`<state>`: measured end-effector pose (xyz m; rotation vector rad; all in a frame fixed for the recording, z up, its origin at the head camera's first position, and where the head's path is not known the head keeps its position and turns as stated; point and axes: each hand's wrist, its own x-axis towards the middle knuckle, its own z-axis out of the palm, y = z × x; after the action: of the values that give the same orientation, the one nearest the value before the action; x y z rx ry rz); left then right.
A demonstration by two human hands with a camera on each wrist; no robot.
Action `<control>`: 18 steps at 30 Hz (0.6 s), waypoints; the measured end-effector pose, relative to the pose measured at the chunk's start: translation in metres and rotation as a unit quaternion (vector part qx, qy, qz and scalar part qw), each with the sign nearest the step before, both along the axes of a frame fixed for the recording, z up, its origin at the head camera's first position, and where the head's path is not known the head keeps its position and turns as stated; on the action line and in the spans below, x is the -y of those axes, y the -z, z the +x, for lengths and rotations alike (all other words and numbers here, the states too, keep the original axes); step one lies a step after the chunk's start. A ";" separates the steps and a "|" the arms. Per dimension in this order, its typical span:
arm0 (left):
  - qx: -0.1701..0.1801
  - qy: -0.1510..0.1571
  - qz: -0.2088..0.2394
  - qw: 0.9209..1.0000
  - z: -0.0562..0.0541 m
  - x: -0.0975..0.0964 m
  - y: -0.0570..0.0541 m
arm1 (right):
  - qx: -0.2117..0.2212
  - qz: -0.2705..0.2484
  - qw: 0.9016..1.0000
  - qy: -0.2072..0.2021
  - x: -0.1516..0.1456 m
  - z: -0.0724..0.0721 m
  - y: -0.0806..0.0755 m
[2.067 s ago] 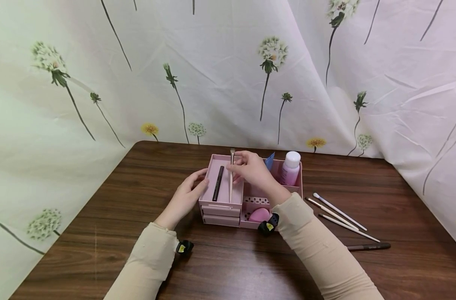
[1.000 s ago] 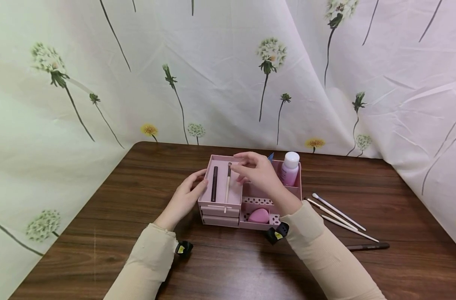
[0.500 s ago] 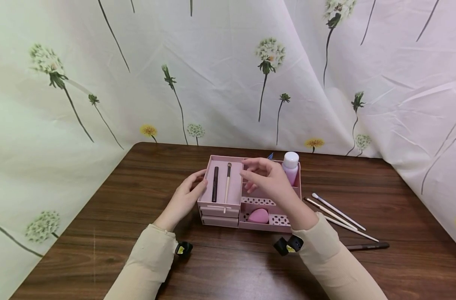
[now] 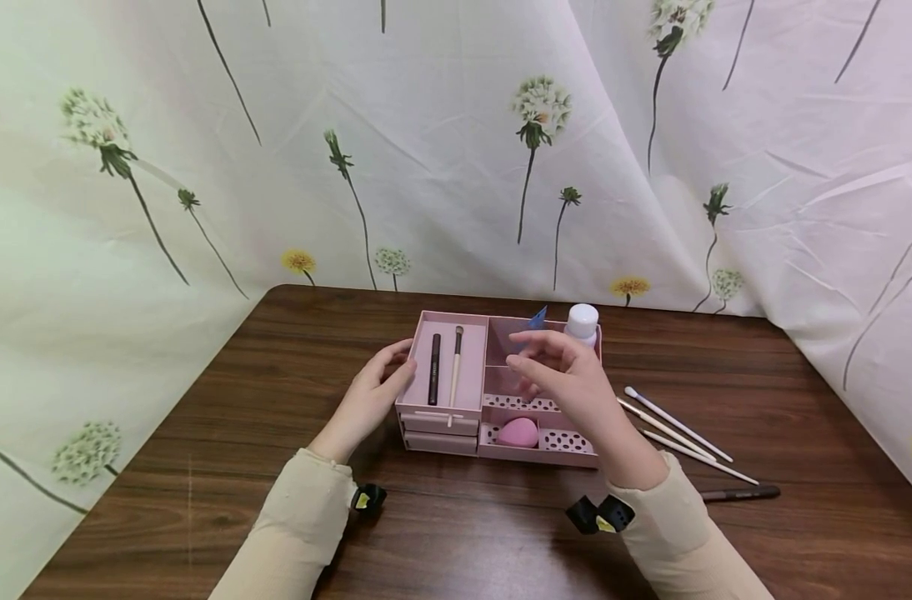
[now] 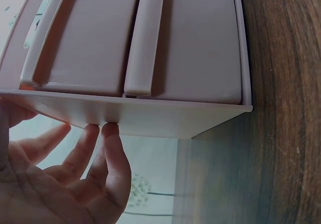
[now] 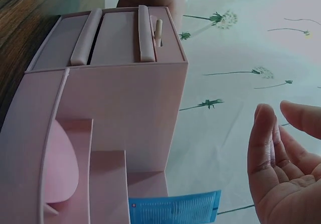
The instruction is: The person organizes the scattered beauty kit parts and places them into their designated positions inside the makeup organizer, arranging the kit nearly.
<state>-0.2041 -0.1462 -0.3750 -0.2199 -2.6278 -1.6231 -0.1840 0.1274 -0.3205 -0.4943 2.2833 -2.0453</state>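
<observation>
A pink organizer (image 4: 471,379) with two small drawers stands on the table. In its top-left tray lie a black pen-like stick (image 4: 434,369) and a makeup brush (image 4: 455,362), whose pale handle pokes through the front wall. My left hand (image 4: 369,392) rests its fingertips against the organizer's left outer wall, seen also in the left wrist view. Above the right compartments hovers my right hand (image 4: 568,379), fingers loosely bent and nothing between them. A pink makeup sponge (image 4: 518,432) sits in the front compartment. Behind the right hand are a blue tube (image 6: 175,207) and a white-capped bottle (image 4: 582,320), partly hidden.
Right of the organizer, several slim brushes (image 4: 677,433) lie loose on the wooden table (image 4: 291,367). A dark stick (image 4: 741,493) lies nearer the front, partly behind the right sleeve. A dandelion-patterned cloth (image 4: 441,167) hangs behind.
My right hand has laid the brush in the tray beside the black stick, let it go and drawn back to the right. The black stick has shifted slightly. My left hand stays put.
</observation>
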 end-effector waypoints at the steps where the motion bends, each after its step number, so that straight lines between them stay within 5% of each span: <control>1: 0.001 -0.001 0.001 1.000 0.000 0.000 0.000 | 0.000 0.000 1.000 0.002 -0.002 0.001 0.001; 11: -0.019 -0.002 -0.010 1.000 0.001 -0.001 0.003 | -0.007 0.000 1.000 0.020 -0.018 0.009 0.007; 18: 0.000 0.001 0.000 1.000 -0.001 -0.001 0.002 | -0.022 0.000 0.999 0.030 -0.031 0.007 0.012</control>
<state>-0.2051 -0.1455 -0.3772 -0.2230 -2.6285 -1.6248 -0.1767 0.1589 -0.3324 -0.4815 2.3521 -2.0822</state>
